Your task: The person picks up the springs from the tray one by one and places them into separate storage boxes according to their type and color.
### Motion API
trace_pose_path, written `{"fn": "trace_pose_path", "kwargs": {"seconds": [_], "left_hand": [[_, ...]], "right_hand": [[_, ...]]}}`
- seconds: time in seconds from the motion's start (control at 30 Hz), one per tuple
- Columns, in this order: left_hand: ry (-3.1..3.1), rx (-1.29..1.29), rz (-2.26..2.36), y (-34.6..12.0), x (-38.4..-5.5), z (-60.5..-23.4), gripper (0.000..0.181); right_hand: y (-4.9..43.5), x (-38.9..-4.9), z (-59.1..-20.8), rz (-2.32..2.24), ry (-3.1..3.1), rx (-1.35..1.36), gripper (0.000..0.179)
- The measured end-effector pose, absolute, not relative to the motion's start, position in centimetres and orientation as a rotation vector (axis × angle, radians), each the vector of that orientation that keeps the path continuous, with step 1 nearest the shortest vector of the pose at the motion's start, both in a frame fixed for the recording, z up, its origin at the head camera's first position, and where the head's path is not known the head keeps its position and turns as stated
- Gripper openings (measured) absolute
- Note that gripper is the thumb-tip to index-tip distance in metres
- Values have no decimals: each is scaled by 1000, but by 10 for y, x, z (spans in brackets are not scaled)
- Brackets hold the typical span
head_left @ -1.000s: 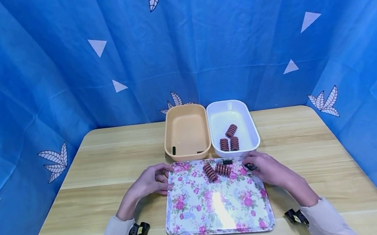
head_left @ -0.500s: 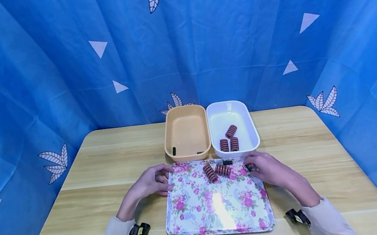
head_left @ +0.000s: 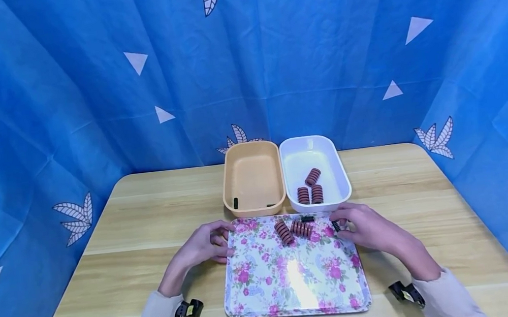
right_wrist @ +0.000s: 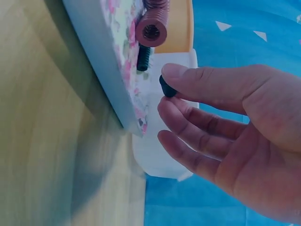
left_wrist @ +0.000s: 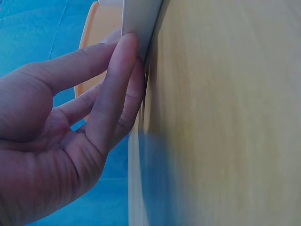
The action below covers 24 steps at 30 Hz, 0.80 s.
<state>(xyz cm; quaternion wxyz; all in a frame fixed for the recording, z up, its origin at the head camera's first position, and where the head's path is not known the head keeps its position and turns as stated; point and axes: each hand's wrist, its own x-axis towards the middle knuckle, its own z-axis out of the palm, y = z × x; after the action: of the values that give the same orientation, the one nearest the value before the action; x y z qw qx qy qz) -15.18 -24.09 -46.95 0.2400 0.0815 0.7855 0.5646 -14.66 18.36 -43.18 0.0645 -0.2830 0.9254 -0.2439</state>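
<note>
My right hand (head_left: 365, 225) is over the back right corner of the flowered tray (head_left: 289, 282), pinching a small black spring (head_left: 336, 226) between thumb and fingers. In the right wrist view, the black spring (right_wrist: 167, 87) shows end-on below the thumb tip. At the tray's left edge, near the back corner, my left hand (head_left: 203, 245) holds the rim with its fingertips; the left wrist view shows fingers (left_wrist: 123, 61) against the tray's side wall (left_wrist: 138, 21). Two brown springs (head_left: 283, 232) and another small black spring (head_left: 307, 219) lie toward the tray's back.
Behind the tray, a tan bin (head_left: 253, 174) holds two small black springs. Beside it on the right, a white bin (head_left: 313, 153) contains three brown springs. The wooden table (head_left: 166, 197) ends at a blue curtain (head_left: 319, 70).
My right hand has turned slightly and shifted a little right, so the pinched black spring shows more upright. The left hand and the tray hold their place.
</note>
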Motion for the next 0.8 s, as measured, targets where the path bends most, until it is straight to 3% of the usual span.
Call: {"fn": "trace_pose_path", "kwargs": {"seconds": [0.8], "left_hand": [[2159, 218, 1544, -241, -152, -472, 51]], "right_hand": [[180, -152, -412, -905, 2857, -879, 30]]}}
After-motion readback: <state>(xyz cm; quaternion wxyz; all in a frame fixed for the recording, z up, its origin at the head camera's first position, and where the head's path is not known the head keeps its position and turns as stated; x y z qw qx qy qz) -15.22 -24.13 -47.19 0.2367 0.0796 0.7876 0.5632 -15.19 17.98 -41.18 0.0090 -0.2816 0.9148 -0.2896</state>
